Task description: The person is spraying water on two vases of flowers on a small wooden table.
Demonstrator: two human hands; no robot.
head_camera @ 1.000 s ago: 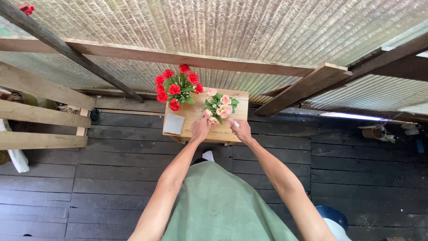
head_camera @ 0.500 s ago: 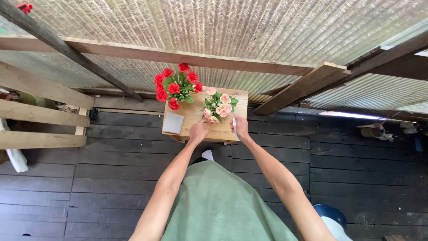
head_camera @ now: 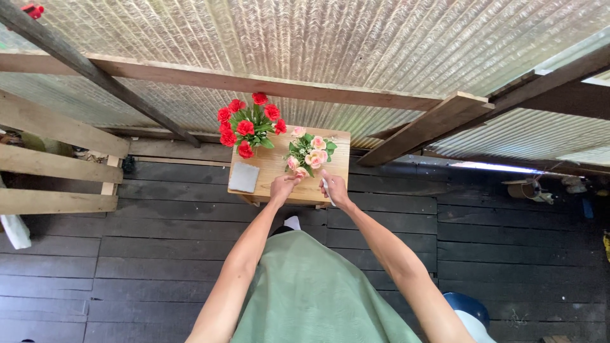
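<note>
Left hand (head_camera: 283, 187) shifted beneath pink-peach bouquet (head_camera: 309, 154).

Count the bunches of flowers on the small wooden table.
2. The red bunch stands at the table's far left corner. The pink bunch stands right of it, just beyond the left hand and right hand. None looks hidden.

The pink and cream flower bunch (head_camera: 309, 154) stands upright, with green leaves among its blooms, near the right edge of the counter (head_camera: 273, 166), toward the far side. The left hand (head_camera: 283, 187) touches its base at the near side. A thin pale object (head_camera: 325, 185), possibly a small tool, sits in the right hand (head_camera: 335, 188) just beside the bunch.
</note>
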